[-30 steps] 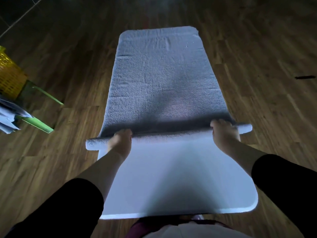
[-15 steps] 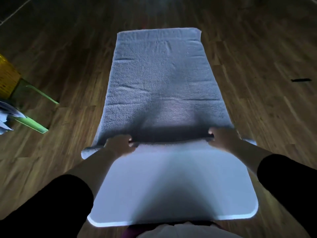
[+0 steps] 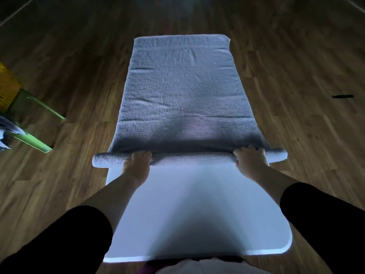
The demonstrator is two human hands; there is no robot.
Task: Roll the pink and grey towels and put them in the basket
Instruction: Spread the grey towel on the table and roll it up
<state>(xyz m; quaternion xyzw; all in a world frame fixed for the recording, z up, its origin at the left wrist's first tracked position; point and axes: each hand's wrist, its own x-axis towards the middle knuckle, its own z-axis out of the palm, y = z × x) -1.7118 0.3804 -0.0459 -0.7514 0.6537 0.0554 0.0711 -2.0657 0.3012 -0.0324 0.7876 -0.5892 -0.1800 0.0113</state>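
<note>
L hand (image 3: 136,165) & R hand (image 3: 249,162) grip grey towel (image 3: 181,91) at rolled end, mid frame. Rest lies flat on bench (image 3: 197,204).

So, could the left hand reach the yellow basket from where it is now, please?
Probably not without leaning: nothing blocks the way, but the left hand grips the grey towel, and the yellow basket sits well off to its left across the floor.
</note>
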